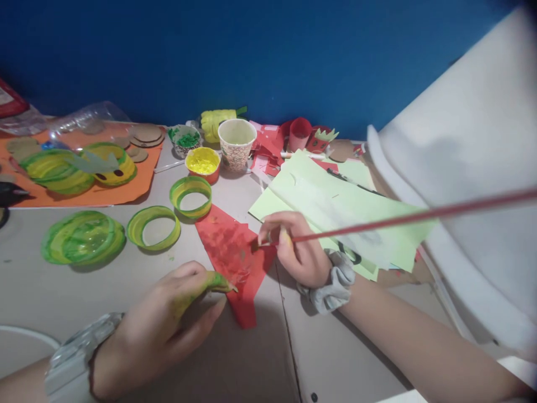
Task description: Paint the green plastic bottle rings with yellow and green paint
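A long paintbrush with a red handle (377, 223) is gripped in my right hand (300, 246), which wears a grey scrunchie. Its tip rests at a piece of red paper (222, 235) lying on the table, which carries darker smudges. My left hand (176, 313), with green and yellow paint on the fingers, holds the paper's near-left edge between fingertips and thumb. Two green-and-yellow painted rings (175, 226) (205, 211) lie beyond the left hand. Left of them sits a clear-centred painted piece (84, 238) in the same colours.
Behind stand a yellow paint cup (203, 163), a green paint cup (183, 140) and a patterned paper cup (237, 143). Pale green sheets (356, 207) lie on the right. An orange sheet (138, 184) bears painted pieces and a clear plastic bottle (90, 123). A white chair-like shape (474, 168) borders the right.
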`<action>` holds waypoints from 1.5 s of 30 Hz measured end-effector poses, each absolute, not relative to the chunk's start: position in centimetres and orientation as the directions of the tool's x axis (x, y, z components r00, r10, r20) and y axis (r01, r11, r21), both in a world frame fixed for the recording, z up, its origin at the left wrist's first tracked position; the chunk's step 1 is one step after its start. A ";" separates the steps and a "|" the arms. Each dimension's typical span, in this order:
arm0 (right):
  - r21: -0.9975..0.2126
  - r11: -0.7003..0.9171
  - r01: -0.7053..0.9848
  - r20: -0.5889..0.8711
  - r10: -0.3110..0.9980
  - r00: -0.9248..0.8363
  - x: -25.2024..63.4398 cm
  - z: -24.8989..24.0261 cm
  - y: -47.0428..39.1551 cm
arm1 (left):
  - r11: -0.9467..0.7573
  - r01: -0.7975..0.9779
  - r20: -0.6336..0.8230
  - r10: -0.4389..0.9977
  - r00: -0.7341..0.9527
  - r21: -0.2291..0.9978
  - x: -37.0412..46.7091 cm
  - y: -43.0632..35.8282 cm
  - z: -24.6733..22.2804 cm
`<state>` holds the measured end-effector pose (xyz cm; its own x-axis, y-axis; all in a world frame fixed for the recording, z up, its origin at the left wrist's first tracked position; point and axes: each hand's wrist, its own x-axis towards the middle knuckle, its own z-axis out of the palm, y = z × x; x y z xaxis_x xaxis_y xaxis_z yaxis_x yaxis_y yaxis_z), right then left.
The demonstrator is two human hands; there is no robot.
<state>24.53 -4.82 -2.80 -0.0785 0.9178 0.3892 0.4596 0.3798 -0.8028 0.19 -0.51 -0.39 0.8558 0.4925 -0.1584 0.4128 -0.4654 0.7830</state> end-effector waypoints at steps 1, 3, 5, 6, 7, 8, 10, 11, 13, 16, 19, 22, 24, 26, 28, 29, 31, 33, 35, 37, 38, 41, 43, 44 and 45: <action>-0.808 0.400 0.432 0.393 0.913 -0.110 24.5 -2.8 -4.9 | -0.464 0.414 -0.161 0.492 0.856 0.783 0.2 -0.5 -0.4; -0.825 0.406 0.394 0.388 0.913 -0.128 24.4 -2.9 -5.0 | -0.463 0.427 -0.176 0.491 0.853 0.777 0.1 -0.5 -0.5; -0.857 0.367 0.361 0.357 0.929 -0.097 24.3 -3.0 -5.0 | -0.465 0.426 -0.174 0.491 0.854 0.776 0.2 -0.6 -0.5; -0.877 0.340 0.340 0.334 0.939 -0.076 24.4 -3.1 -4.9 | -0.465 0.428 -0.176 0.491 0.853 0.775 0.2 -0.6 -0.5; -0.896 0.310 0.317 0.308 0.950 -0.056 24.4 -3.2 -4.8 | -0.466 0.431 -0.178 0.492 0.852 0.773 0.2 -0.6 -0.5; -0.914 0.280 0.294 0.281 0.959 -0.038 24.4 -3.2 -4.7 | -0.466 0.429 -0.175 0.493 0.852 0.774 0.2 -0.6 -0.5; -0.941 0.232 0.248 0.234 0.972 -0.022 24.5 -3.2 -4.5 | -0.471 0.438 -0.179 0.498 0.849 0.766 0.1 -0.6 -0.5; -0.949 0.215 0.230 0.216 0.976 -0.022 24.6 -3.1 -4.4 | -0.471 0.440 -0.182 0.498 0.848 0.764 0.0 -0.6 -0.5; -0.961 0.187 0.202 0.186 0.982 -0.025 24.6 -3.0 -4.3 | -0.464 0.436 -0.183 0.494 0.850 0.771 -0.1 -0.6 -0.5; -0.974 0.143 0.177 0.145 0.989 -0.001 24.5 -3.0 -4.1 | -0.454 0.433 -0.189 0.488 0.852 0.779 -0.1 -0.5 -0.4; -0.984 0.096 0.147 0.102 0.994 0.034 24.4 -3.0 -3.9 | -0.469 0.434 -0.170 0.505 0.846 0.769 0.0 -0.4 -0.4; -0.979 0.110 0.169 0.122 0.991 0.060 24.4 -3.2 -3.7 | -0.466 0.441 -0.186 0.497 0.848 0.767 0.1 -0.4 -0.3; -0.958 0.153 0.241 0.176 0.982 0.075 24.6 -3.3 -3.8 | -0.455 0.445 -0.202 0.488 0.849 0.772 0.2 -0.4 -0.2; -0.922 0.176 0.344 0.219 0.971 0.090 24.8 -3.3 -3.9 | -0.454 0.439 -0.195 0.490 0.850 0.775 0.2 -0.4 -0.3; -0.885 0.143 0.442 0.214 0.970 0.115 25.0 -3.3 -4.1 | -0.460 0.436 -0.191 0.487 0.852 0.773 0.1 -0.5 -0.3; -0.866 0.113 0.486 0.199 0.972 0.129 25.1 -3.2 -4.2 | -0.460 0.434 -0.190 0.485 0.854 0.774 0.1 -0.5 -0.4; -0.846 0.056 0.531 0.157 0.977 0.147 25.2 -3.2 -4.3 | -0.457 0.439 -0.197 0.484 0.852 0.774 0.1 -0.5 -0.5; -0.845 0.033 0.534 0.133 0.980 0.150 25.1 -3.2 -4.5 | -0.466 0.446 -0.192 0.496 0.847 0.764 0.1 -0.5 -0.5; -0.854 0.038 0.519 0.134 0.980 0.149 25.0 -3.2 -4.6 | -0.478 0.449 -0.182 0.505 0.844 0.755 0.1 -0.5 -0.5; -0.863 0.074 0.499 0.160 0.979 0.130 24.9 -3.2 -4.7 | -0.482 0.443 -0.177 0.501 0.847 0.756 0.1 -0.5 -0.4; -0.866 0.100 0.491 0.178 0.977 0.114 24.9 -3.2 -4.7 | -0.479 0.442 -0.179 0.498 0.848 0.758 0.1 -0.5 -0.4; -0.857 0.172 0.487 0.224 0.973 0.050 24.8 -3.1 -4.8 | -0.480 0.431 -0.165 0.501 0.850 0.764 0.1 -0.5 -0.5; -0.850 0.185 0.493 0.224 0.974 0.022 24.8 -2.9 -4.8 | -0.491 0.422 -0.149 0.502 0.852 0.762 0.0 -0.6 -0.7; -0.848 0.187 0.497 0.222 0.975 0.012 24.8 -2.8 -4.8 | -0.499 0.422 -0.143 0.503 0.852 0.757 0.0 -0.6 -0.8; -0.845 0.186 0.502 0.218 0.976 0.005 24.8 -2.8 -4.7 | -0.506 0.424 -0.139 0.506 0.851 0.751 -0.1 -0.6 -0.8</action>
<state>24.76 -4.74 -2.76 0.0049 0.9760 0.2179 0.5018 0.1861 -0.8448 -0.06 -0.63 -0.82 0.8512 0.5061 -0.1389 0.4237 -0.5064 0.7510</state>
